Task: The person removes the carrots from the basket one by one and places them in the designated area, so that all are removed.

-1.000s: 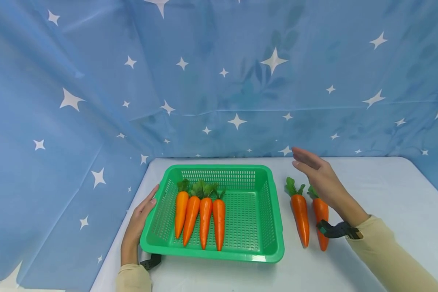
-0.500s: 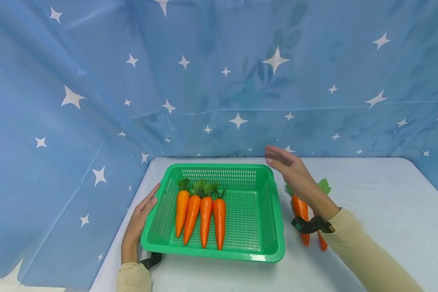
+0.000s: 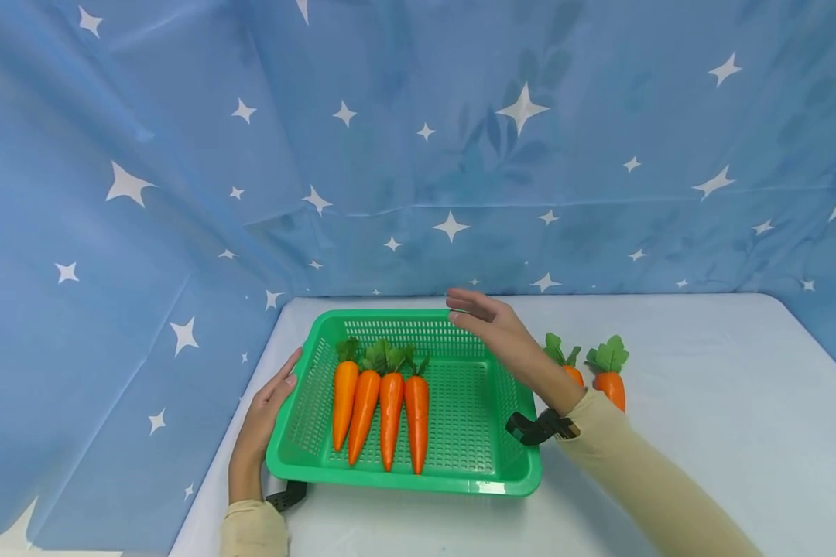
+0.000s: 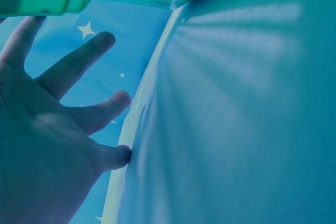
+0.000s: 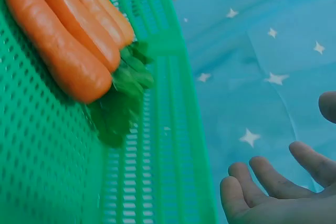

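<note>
Person's right hand (image 3: 499, 334) is hovering across the basket's upper right corner in the head view, fingers loosely extended and grasping nothing. The left hand (image 3: 260, 416) is resting along the left rim, fingers unclenched; whether it is pressing or merely touching is impossible to tell.

Between the two, the green basket (image 3: 404, 480) is lying lengthwise from left to right across the lower center of the frame. Inside its left half, four carrots (image 3: 392, 422) are lying side by side, long axes running roughly top to bottom, leaves toward the far wall. Two loose carrots (image 3: 609, 389) are sitting outside, just beyond the right rim and to the lower right of the right hand, which is the nearer one; the right sleeve (image 3: 620, 456) is covering their lower parts.

The left wrist view is showing what the head view is hiding: a spread palm, fingers reaching up beside the basket's edge. The right wrist view is revealing bare, slightly curved fingers at lower right, a sliver of blue starred curtain (image 5: 252, 103) separating them from the rim; the loose pair is not appearing there.
</note>
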A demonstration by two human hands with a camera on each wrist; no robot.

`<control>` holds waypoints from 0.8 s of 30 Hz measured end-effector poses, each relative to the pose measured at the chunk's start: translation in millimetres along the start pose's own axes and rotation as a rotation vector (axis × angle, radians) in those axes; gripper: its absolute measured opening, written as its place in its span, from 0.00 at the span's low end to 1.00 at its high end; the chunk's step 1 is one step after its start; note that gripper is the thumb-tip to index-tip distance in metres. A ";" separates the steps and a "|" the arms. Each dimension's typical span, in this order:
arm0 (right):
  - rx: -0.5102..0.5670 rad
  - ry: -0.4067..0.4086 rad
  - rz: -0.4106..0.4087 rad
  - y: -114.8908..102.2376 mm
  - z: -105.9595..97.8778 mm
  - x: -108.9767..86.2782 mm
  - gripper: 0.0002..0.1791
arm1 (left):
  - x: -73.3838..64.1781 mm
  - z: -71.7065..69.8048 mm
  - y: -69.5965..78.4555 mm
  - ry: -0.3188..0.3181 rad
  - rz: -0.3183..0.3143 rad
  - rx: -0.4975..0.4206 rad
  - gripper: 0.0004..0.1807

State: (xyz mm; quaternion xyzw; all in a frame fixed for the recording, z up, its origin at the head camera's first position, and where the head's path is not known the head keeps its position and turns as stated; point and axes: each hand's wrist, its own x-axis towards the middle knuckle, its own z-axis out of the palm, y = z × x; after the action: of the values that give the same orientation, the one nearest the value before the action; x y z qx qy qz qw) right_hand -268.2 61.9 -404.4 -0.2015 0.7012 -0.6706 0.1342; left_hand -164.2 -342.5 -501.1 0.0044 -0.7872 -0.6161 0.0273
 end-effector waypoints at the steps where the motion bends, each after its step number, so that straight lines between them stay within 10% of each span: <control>1: -0.013 -0.007 0.000 0.5 3.9 1.2 0.31 | 0.1 -0.1 -0.1 -0.002 -0.005 -0.004 0.29; 24: -0.202 -0.078 0.122 19.0 60.1 17.9 0.30 | 0.3 0.0 0.9 0.000 -0.017 0.025 0.29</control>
State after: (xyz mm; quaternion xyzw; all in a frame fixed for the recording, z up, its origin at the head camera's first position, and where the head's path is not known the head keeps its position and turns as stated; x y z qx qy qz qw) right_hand -258.4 0.7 -425.7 -0.1970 0.7703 -0.5788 0.1809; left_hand -164.4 -342.2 -500.3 0.0115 -0.7947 -0.6065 0.0218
